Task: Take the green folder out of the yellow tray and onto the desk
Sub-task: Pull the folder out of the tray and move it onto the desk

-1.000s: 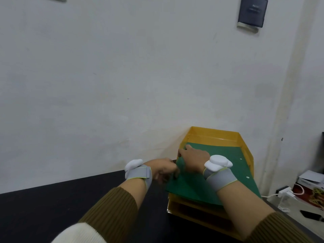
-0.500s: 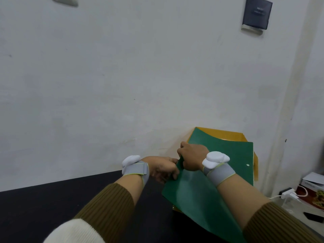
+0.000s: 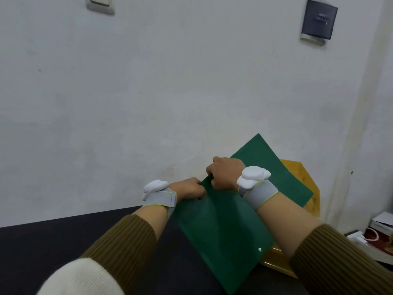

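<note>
The folder (image 3: 225, 222) is plain dark green, with one small pale dot near its lower edge. The tray (image 3: 306, 177) is yellow-orange. The desk (image 3: 53, 241) is black. The wall (image 3: 148, 92) is off-white. Both sleeves (image 3: 125, 245) are ribbed olive-brown, the left one ending in cream. The wristbands (image 3: 258, 193) are grey, edged in lime, each carrying a white device (image 3: 253, 176).

Olive ribbed sleeves (image 3: 127, 241), cream cuff (image 3: 85, 277), grey wristbands (image 3: 160, 198), white wrist devices (image 3: 253, 176)

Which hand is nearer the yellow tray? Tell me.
Right. The right hand grips the green folder just left of the tray; the left hand holds the folder's edge farther left.
</note>
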Available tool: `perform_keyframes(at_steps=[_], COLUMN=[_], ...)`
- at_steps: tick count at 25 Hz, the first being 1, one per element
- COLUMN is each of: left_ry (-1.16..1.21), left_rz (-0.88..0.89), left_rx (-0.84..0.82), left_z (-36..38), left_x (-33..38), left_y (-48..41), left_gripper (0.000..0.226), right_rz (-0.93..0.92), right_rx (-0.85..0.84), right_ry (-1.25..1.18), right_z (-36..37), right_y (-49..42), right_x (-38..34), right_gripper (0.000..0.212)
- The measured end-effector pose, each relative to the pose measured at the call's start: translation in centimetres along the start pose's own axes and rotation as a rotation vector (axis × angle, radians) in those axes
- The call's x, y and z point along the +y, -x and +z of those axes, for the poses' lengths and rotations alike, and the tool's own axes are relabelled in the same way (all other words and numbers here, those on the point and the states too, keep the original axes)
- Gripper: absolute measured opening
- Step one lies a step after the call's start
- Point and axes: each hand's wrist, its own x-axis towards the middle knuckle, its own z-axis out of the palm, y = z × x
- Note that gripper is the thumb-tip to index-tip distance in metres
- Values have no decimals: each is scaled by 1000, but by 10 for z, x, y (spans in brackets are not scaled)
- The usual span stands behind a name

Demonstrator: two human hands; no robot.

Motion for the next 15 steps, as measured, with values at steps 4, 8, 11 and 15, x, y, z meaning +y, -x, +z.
perform_keyframes(at_steps=[4,8,11,15], left_ry=[-26,-212,-222,-96], left_rz=[16,-49,-105,-133], left_rx=[156,397,613,757], left_z=[-13,-22,-35,-57], left_x=[-14,-32,-54,-79], left_y=[7,17,29,42], left_gripper=[37,57,97,118], right_rz=[-8,23,48,77], right_rx=[34,90,121,192], right_ry=[27,9,-26,-68], right_z=[-14,-27,-39,-54], right_y=[-3,-5,-9,-19], right_x=[-15,-30,-42,-58], right_gripper=[30,29,27,23])
